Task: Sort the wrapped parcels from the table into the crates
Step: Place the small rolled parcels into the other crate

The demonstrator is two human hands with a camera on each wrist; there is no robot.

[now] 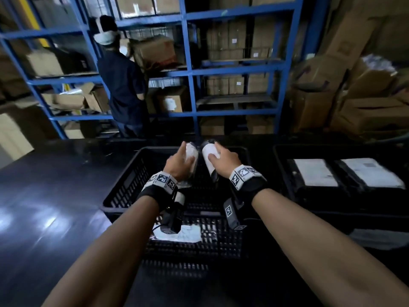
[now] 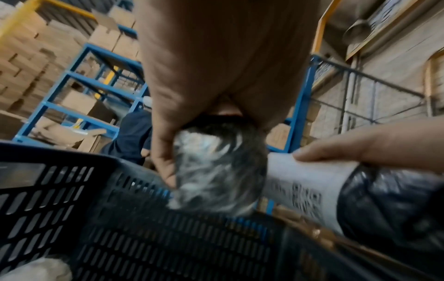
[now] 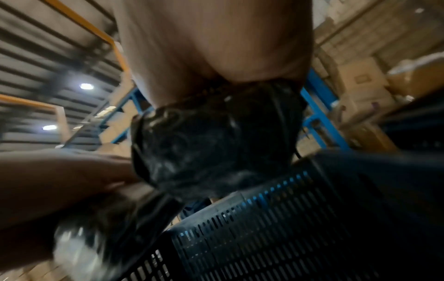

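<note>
Holding one wrapped parcel in each hand, the person reaches over the black slatted crate that stands at the centre of the dark desk. The left hand has its grip curled round a parcel in clear, crinkled wrap; in the left wrist view the fingers run down its side. The right hand has its grip closed round a parcel in black film with a white label, thumb and fingers pressing on the label. The two parcels sit just beside each other at 12 o'clock above the crate's far rim; whether they touch cannot be told.

Inside the crate, at 6 o'clock near its front wall, lies a pale wrapped parcel. At 3 o'clock a second black crate holds two flat parcels with white faces, side by side.

Beyond the desk, at 12 o'clock, blue steel shelving carries brown cartons. At 11 o'clock another person in dark clothes stands facing the shelving. More cartons are stacked at 2 o'clock.
</note>
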